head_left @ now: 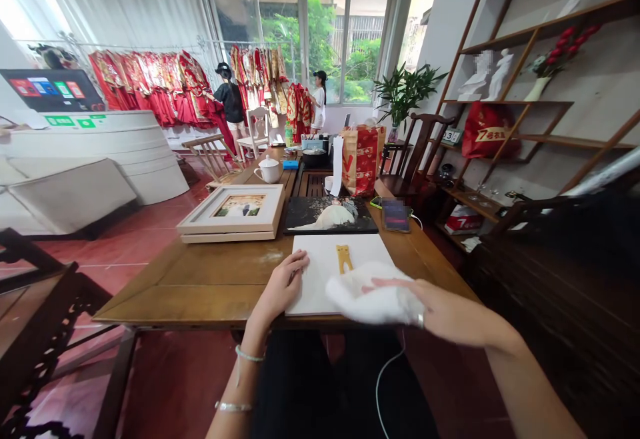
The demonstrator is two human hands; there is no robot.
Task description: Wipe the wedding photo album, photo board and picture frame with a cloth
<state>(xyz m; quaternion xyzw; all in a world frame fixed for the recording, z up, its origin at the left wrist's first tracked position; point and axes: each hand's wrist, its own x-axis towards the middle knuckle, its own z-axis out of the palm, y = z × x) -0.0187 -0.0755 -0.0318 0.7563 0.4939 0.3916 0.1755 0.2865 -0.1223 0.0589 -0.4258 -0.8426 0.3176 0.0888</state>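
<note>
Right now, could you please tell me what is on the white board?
On the white board are a yellow shape and, at the board's left edge, the left hand. White cloth in the right hand covers the near right part; anything beneath is hidden.

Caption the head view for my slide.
Left hand resting on a white panel, right hand holding a white cloth over it, at a wooden table.

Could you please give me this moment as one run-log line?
left hand: on left edge of white panel | right hand: holding white wad, blurred, over panel | yellow figure: on panel
</note>
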